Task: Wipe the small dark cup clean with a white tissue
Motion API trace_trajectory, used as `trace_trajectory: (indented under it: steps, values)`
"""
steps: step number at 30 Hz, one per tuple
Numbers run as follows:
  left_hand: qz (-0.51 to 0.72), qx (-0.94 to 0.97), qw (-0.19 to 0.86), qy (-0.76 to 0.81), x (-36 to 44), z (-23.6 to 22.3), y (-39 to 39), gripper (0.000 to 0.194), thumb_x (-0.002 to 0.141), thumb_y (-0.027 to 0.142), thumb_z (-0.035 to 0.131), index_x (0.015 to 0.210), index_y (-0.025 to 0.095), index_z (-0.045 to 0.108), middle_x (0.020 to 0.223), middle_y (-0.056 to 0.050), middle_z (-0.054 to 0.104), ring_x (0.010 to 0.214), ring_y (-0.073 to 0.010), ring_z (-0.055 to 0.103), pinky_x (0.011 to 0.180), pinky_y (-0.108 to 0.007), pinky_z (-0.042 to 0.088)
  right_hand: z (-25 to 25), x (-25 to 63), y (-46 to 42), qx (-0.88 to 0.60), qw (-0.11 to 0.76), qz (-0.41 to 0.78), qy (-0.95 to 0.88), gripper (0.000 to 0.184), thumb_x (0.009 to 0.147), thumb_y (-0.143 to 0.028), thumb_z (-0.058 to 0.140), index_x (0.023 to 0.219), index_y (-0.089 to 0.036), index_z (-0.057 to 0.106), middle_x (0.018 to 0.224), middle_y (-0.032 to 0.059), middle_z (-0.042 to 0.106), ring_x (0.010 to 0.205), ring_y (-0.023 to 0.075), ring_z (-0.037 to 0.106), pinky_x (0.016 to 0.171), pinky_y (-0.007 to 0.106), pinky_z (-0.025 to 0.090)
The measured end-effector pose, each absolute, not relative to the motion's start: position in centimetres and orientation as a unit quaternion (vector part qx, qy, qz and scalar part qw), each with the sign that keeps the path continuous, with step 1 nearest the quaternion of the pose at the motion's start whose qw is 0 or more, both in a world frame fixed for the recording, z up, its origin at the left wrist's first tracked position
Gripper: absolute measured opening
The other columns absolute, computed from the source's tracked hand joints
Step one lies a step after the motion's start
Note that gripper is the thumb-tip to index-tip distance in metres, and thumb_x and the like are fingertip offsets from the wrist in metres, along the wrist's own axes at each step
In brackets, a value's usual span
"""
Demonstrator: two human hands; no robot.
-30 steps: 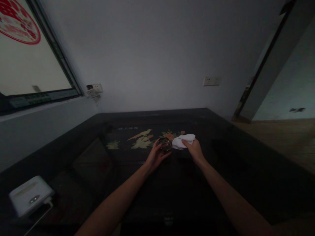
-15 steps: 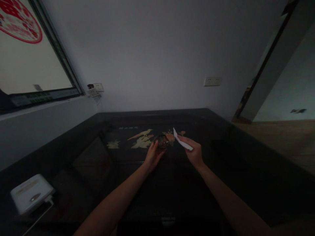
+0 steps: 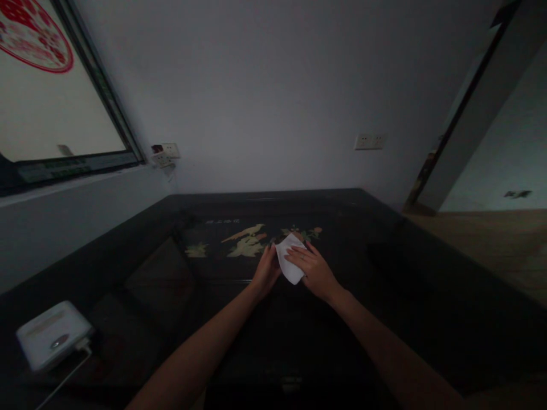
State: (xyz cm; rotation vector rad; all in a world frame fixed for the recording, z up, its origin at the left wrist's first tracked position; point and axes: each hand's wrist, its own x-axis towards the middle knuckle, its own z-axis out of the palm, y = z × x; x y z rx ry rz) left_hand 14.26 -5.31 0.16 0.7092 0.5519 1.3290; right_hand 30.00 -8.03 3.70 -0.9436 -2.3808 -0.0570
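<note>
Swung inward since a moment ago, the right hand (image 3: pixel 315 272) lies spread over the thin white cloth (image 3: pixel 288 271); whether its thumb pinches, I can't tell. The left hand (image 3: pixel 265 270) curls round the dark glass bowl (image 3: pixel 280 240), mostly covered, right of the pale inlaid bird (image 3: pixel 250 232). Hard rubbing could knock it onto the glossy black table (image 3: pixel 342 330).
</note>
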Motion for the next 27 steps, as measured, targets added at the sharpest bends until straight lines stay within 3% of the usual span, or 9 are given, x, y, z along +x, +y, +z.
trace_trajectory:
  steps: [3,9,14,18,21,27]
  values:
    - [0.61,0.327,0.674,0.261,14.3,0.2,-5.6,0.041,0.073,0.038,0.069,0.108,0.023,0.055,0.108,-0.005,0.062,0.09,-0.0162,0.06,0.077,-0.027,0.048,4.0,29.7,-8.8,-0.365,0.24,-0.018,-0.9,0.063,0.069,-0.003,0.046,0.13,-0.019,0.048,0.134,0.0107,0.051,0.128,0.0239,0.041,0.109,0.056,0.016]
    - [0.614,0.359,0.635,0.301,14.4,1.0,-6.2,0.043,0.07,0.034,0.071,0.109,0.022,0.057,0.111,-0.006,0.062,0.098,-0.0198,0.059,0.081,-0.029,0.048,3.2,28.9,-9.1,-0.391,0.229,-0.002,-0.891,0.058,0.077,-0.015,0.054,0.133,-0.015,0.042,0.133,0.0155,0.05,0.125,0.0269,0.044,0.102,0.05,0.035]
    - [0.612,0.389,0.611,0.318,14.5,1.2,-6.5,0.042,0.069,0.029,0.072,0.108,0.022,0.059,0.112,-0.007,0.062,0.106,-0.0229,0.057,0.088,-0.031,0.047,2.4,28.5,-8.8,-0.394,0.287,0.016,-0.873,0.053,0.08,-0.022,0.056,0.13,-0.014,0.045,0.129,0.0158,0.053,0.125,0.0256,0.044,0.1,0.043,0.042]
    - [0.609,0.388,0.614,0.319,14.4,1.0,-6.4,0.039,0.07,0.029,0.072,0.107,0.021,0.06,0.115,-0.007,0.061,0.111,-0.0241,0.054,0.092,-0.033,0.045,2.4,28.5,-8.5,-0.381,0.277,-0.003,-0.882,0.047,0.081,-0.015,0.05,0.128,-0.015,0.049,0.13,0.0147,0.052,0.127,0.025,0.04,0.103,0.043,0.039]
    - [0.612,0.382,0.613,0.321,14.4,0.8,-6.3,0.039,0.071,0.031,0.071,0.108,0.022,0.06,0.118,-0.007,0.06,0.112,-0.0235,0.053,0.092,-0.032,0.044,2.5,28.7,-8.5,-0.396,0.244,-0.036,-0.885,0.052,0.079,-0.004,0.044,0.129,-0.018,0.048,0.135,0.0128,0.049,0.13,0.025,0.037,0.104,0.047,0.036]
    - [0.609,0.367,0.624,0.324,14.4,0.7,-6.1,0.037,0.072,0.034,0.069,0.106,0.021,0.061,0.115,-0.008,0.062,0.102,-0.0211,0.058,0.082,-0.029,0.046,2.5,28.8,-8.4,-0.406,0.231,-0.057,-0.882,0.059,0.081,0.001,0.037,0.134,-0.025,0.043,0.142,0.0082,0.041,0.133,0.0228,0.034,0.102,0.05,0.036]
